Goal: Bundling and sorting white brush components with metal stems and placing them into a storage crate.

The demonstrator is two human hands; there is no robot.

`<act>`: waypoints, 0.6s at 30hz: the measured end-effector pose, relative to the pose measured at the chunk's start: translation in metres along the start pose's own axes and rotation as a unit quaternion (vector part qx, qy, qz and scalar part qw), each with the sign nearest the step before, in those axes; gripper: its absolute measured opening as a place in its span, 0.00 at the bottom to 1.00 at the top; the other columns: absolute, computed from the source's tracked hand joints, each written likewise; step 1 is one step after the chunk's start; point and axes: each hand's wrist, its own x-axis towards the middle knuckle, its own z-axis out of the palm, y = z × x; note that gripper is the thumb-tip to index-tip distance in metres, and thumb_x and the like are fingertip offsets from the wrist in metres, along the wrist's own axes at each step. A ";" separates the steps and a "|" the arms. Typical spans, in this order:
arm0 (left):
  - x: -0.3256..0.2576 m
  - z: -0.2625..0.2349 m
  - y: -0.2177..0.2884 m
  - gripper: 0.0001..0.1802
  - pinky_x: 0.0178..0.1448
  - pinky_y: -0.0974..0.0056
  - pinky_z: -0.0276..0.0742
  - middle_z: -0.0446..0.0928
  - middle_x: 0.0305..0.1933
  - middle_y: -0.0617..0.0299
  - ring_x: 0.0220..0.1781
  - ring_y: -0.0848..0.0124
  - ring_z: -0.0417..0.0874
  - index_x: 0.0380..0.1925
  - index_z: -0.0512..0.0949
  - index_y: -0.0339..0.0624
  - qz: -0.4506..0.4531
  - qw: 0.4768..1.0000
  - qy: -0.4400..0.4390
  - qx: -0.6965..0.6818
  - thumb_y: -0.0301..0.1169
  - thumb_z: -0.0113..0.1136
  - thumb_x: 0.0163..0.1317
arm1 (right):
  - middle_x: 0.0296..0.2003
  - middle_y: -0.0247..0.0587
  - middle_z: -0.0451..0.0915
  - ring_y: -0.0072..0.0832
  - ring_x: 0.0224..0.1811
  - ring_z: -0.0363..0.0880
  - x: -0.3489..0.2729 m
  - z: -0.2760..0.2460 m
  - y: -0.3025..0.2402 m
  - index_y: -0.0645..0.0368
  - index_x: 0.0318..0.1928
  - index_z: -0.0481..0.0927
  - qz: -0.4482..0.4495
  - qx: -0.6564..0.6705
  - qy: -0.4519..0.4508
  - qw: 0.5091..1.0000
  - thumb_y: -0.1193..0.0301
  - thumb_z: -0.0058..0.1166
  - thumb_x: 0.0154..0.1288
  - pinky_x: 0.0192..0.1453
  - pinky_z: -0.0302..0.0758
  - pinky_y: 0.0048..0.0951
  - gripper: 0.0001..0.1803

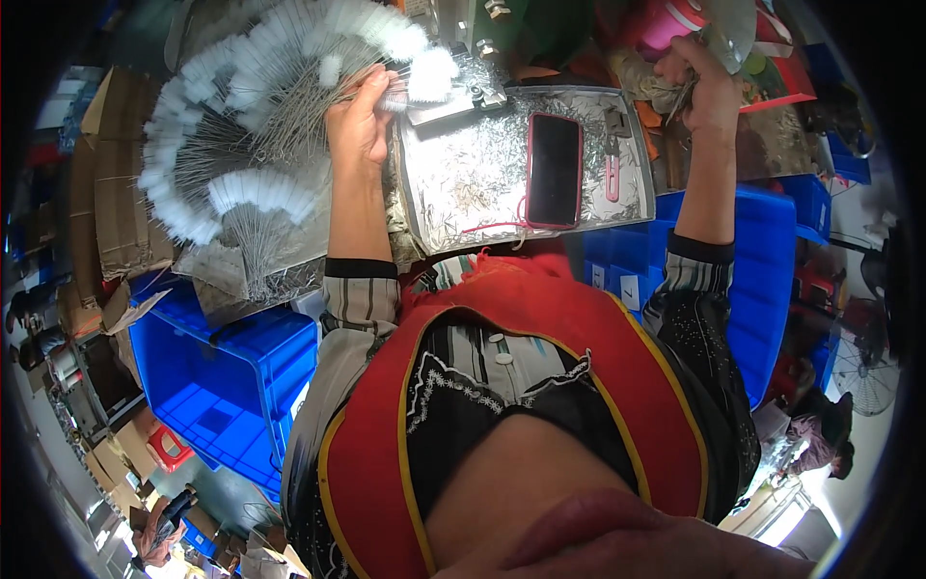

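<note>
Head view, looking steeply down the person's own chest and red apron [569, 328] to a workbench. Left hand [359, 121] is raised at the edge of a fanned pile of wire brushes [241, 145] with white fluffy tips; its fingers are curled and pinch the thin wire stems of a few brushes, whose white tips [424, 77] stick out just past the fingertips. The pile spreads in an arc to the left of that hand, lying on a grey sheet. Right hand [702, 92] is up at the far right of the bench, closed around a small bundle of thin metal wires [681, 96]. Between the two hands sits a foil-covered tray [463, 183]. On it lie a smartphone in a pink case [554, 171], screen dark, and just to its right a pink-handled small tool [613, 174]. A pink cup [667, 24] stands near the right hand. Blue plastic crates [227, 386] stand below the bench on both sides.
</note>
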 end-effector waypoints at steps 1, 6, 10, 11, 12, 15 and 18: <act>0.000 0.001 0.000 0.11 0.37 0.64 0.75 0.77 0.32 0.54 0.34 0.68 0.78 0.34 0.74 0.31 0.008 1.000 -0.005 0.002 0.22 0.58 0.49 | 0.11 0.38 0.64 0.28 0.15 0.66 0.001 0.000 0.001 0.63 0.14 0.67 0.000 0.000 0.000 1.000 0.77 0.50 0.48 0.27 0.68 0.29 0.11; 0.002 0.002 -0.003 0.10 0.34 0.67 0.76 0.77 0.31 0.52 0.31 0.68 0.78 0.33 0.74 0.29 0.035 0.999 0.003 0.012 0.22 0.58 0.49 | 0.11 0.38 0.65 0.28 0.16 0.66 0.000 0.001 0.007 0.62 0.13 0.66 -0.007 0.010 -0.006 1.000 0.77 0.50 0.48 0.28 0.69 0.29 0.12; 0.003 0.002 -0.004 0.10 0.34 0.68 0.76 0.77 0.30 0.53 0.31 0.69 0.78 0.33 0.74 0.29 0.041 0.999 0.003 -0.002 0.22 0.59 0.49 | 0.11 0.38 0.65 0.28 0.17 0.67 0.008 -0.012 0.016 0.62 0.12 0.66 0.016 0.024 -0.036 0.999 0.76 0.50 0.49 0.29 0.68 0.29 0.12; 0.004 0.003 -0.004 0.10 0.34 0.68 0.76 0.77 0.30 0.53 0.31 0.69 0.78 0.33 0.75 0.29 0.041 0.999 0.006 0.011 0.23 0.59 0.49 | 0.11 0.38 0.64 0.28 0.17 0.67 0.008 -0.011 0.012 0.62 0.12 0.66 0.009 0.001 -0.030 1.000 0.75 0.51 0.49 0.29 0.68 0.29 0.12; 0.003 0.003 -0.004 0.10 0.34 0.69 0.76 0.77 0.30 0.53 0.31 0.70 0.78 0.32 0.75 0.29 0.041 0.999 0.011 0.024 0.23 0.59 0.49 | 0.11 0.38 0.64 0.28 0.18 0.68 0.006 -0.008 0.005 0.62 0.12 0.67 0.004 -0.021 -0.025 0.999 0.75 0.51 0.49 0.29 0.68 0.28 0.13; 0.005 0.002 -0.004 0.10 0.35 0.68 0.76 0.77 0.31 0.53 0.31 0.70 0.78 0.32 0.75 0.30 0.038 0.999 0.014 0.034 0.23 0.59 0.48 | 0.11 0.37 0.65 0.28 0.17 0.68 0.010 -0.006 -0.009 0.62 0.12 0.67 0.027 -0.039 -0.039 0.998 0.75 0.51 0.48 0.27 0.67 0.28 0.12; 0.005 0.004 -0.005 0.10 0.27 0.72 0.74 0.77 0.28 0.56 0.26 0.72 0.78 0.31 0.76 0.31 0.050 0.998 0.021 0.030 0.25 0.60 0.48 | 0.12 0.38 0.66 0.28 0.17 0.68 0.007 -0.003 -0.014 0.63 0.14 0.69 0.021 -0.018 -0.022 0.999 0.76 0.51 0.48 0.26 0.67 0.26 0.10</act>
